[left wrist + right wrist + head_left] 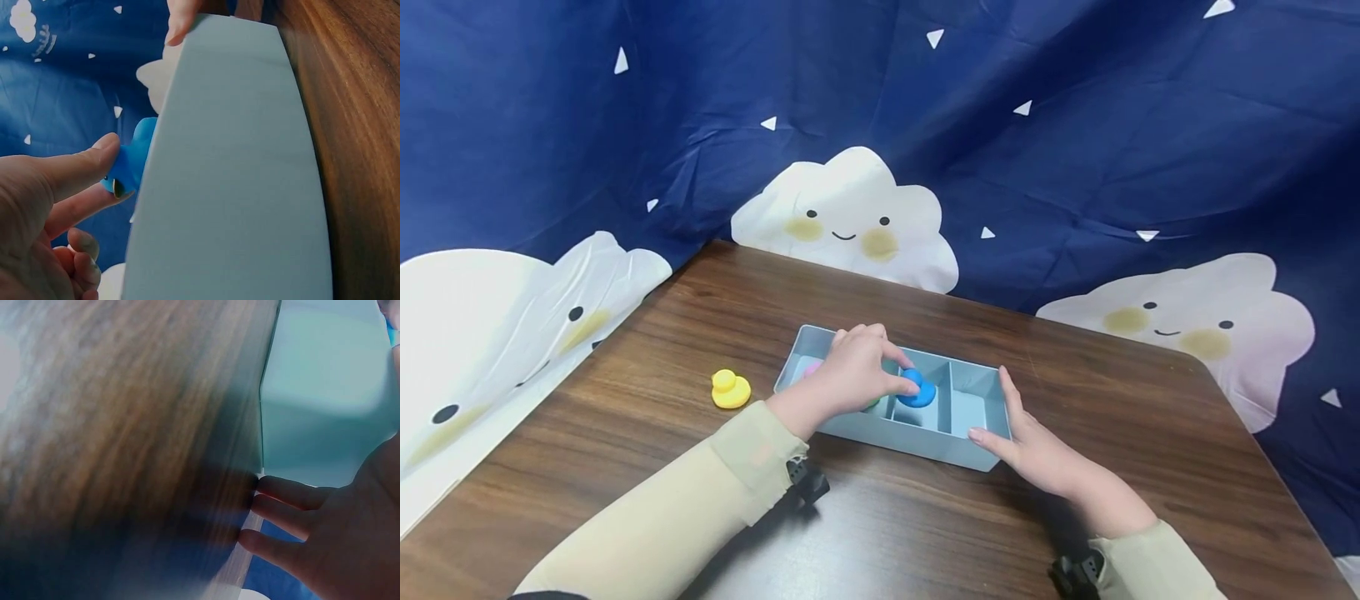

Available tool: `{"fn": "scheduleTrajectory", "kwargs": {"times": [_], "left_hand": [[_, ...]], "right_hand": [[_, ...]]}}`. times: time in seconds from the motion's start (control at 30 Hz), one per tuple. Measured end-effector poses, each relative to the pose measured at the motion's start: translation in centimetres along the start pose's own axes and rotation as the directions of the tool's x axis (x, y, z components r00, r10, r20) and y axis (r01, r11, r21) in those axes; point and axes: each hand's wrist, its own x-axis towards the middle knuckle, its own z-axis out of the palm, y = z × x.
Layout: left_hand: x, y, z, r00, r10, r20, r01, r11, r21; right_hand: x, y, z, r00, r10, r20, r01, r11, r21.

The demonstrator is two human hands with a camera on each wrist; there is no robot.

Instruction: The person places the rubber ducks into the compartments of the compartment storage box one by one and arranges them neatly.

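Note:
My left hand (861,367) pinches a blue toy duck (922,395) between thumb and fingertips, over the middle compartment of a light blue divided box (887,437). In the left wrist view, the box's outer wall (231,156) hides part of the duck. At the box's right end rests my right hand (1037,450), its thumb at the front rim and its fingers spread straight along the end. A bit of pink (812,368) and a bit of green (874,403) show inside the box, mostly hidden behind my left hand and wrist.
A yellow toy duck (731,390) sits on the brown wooden table (925,533), left of the box. Behind the table hangs a dark blue curtain (850,83) with white clouds and triangles. Each wrist carries a small black camera (808,481).

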Motion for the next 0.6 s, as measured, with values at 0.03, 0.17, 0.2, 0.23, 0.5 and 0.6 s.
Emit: {"fn": "scheduleTrajectory", "kwargs": {"times": [0.03, 0.17, 0.2, 0.23, 0.5, 0.6], "left_hand": [[0.1, 0.0, 0.1, 1.0, -0.005, 0.004, 0.005, 1.0, -0.001], [0.3, -0.1, 0.7, 1.0, -0.014, 0.019, 0.014, 1.0, 0.003], [0.3, -0.2, 0.9, 1.0, -0.013, 0.021, 0.013, 1.0, 0.007], [0.4, -0.2, 1.0, 1.0, -0.014, 0.023, 0.014, 1.0, 0.009], [0.7, -0.4, 2.3, 0.999, -0.019, 0.039, 0.016, 0.997, 0.078], [0.8, -0.3, 2.7, 0.999, -0.012, 0.039, 0.008, 0.995, 0.103]], "right_hand": [[0.0, 0.0, 0.0, 1.0, 0.002, 0.002, -0.002, 1.0, 0.0], [0.1, 0.0, 0.1, 1.0, 0.008, 0.01, -0.008, 1.0, 0.003], [0.1, 0.0, 0.1, 1.0, 0.009, 0.01, -0.009, 1.0, 0.004], [0.0, 0.0, 0.1, 1.0, 0.009, 0.009, -0.009, 1.0, 0.004], [0.0, 0.0, 0.2, 1.0, -0.002, 0.001, 0.002, 1.0, 0.009], [0.0, 0.1, 0.2, 1.0, -0.003, -0.003, 0.003, 1.0, 0.01]]}}
